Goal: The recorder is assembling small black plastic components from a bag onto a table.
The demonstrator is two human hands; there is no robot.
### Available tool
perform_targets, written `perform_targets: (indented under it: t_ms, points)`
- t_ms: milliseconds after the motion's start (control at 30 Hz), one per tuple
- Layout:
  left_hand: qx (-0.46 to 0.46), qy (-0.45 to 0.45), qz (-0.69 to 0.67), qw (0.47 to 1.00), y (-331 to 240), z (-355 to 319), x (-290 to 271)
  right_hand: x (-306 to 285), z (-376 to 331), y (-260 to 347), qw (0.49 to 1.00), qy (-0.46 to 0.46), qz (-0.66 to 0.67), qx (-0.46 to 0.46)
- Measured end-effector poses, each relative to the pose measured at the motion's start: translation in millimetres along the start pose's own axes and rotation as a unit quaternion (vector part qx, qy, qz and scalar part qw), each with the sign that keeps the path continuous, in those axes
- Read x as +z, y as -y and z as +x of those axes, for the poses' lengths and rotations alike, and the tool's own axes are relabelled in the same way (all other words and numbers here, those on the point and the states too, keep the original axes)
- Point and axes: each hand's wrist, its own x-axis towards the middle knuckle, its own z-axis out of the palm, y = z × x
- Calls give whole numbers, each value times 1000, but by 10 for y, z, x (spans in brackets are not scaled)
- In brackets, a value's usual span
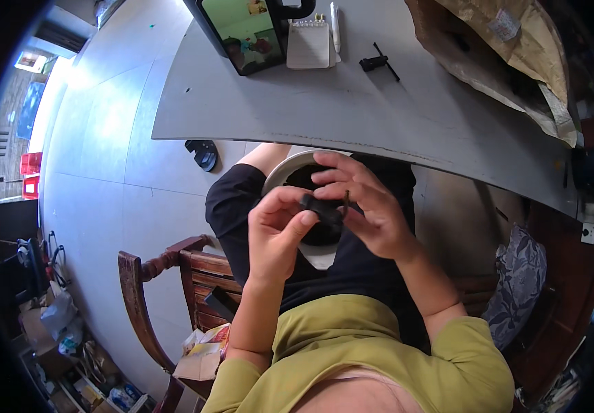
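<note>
Head view: the person sits on a wooden chair (173, 275) at a grey table (352, 110), with both hands raised over the lap. The left hand (276, 230) pinches a small black part (321, 208) between thumb and fingers, and the right hand (362, 199) closes its fingertips on the same part from the other side, where a thin dark pin or screw seems to stick up beside it. Both hands are therefore grasping the 1 piece, held just above a white bowl (290, 168) that rests on the lap and holds more dark pieces.

As a judgement, the work on this part is in the middle: the piece is out of the bowl and being fitted or turned in the fingers, and nothing shows it finished. The bowl is not empty, so more pieces appear to be left. What exactly the fingers do to the part is too small to tell.

Around them, the table carries a tablet (245, 31) propped upright with a bright screen, a spiral notepad (308, 45) with a white pen (335, 24) beside it, a small black tool (378, 63) lying well apart from the hands, and crumpled brown paper (496, 48) at the right. A black object (202, 153) lies on the tiled floor (104, 172) under the table edge. The table's front edge runs close above the hands, and the bowl sits directly below them.
</note>
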Motion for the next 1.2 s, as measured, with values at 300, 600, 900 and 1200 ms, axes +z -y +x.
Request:
perform_targets:
  t_ms: [300,600,900,1200]
  points:
    - [154,69,350,921,-48,-95,26,196,-126,105,928,10,310,209]
    - [59,50,233,969,-5,-183,142,327,-182,190,992,-82,-58,77]
    - [19,20,98,995,115,-238,102,374,-274,98,940,-77,-315,-107]
    - [100,129,296,941,-22,-264,40,204,-391,186,990,-90,-78,-75]
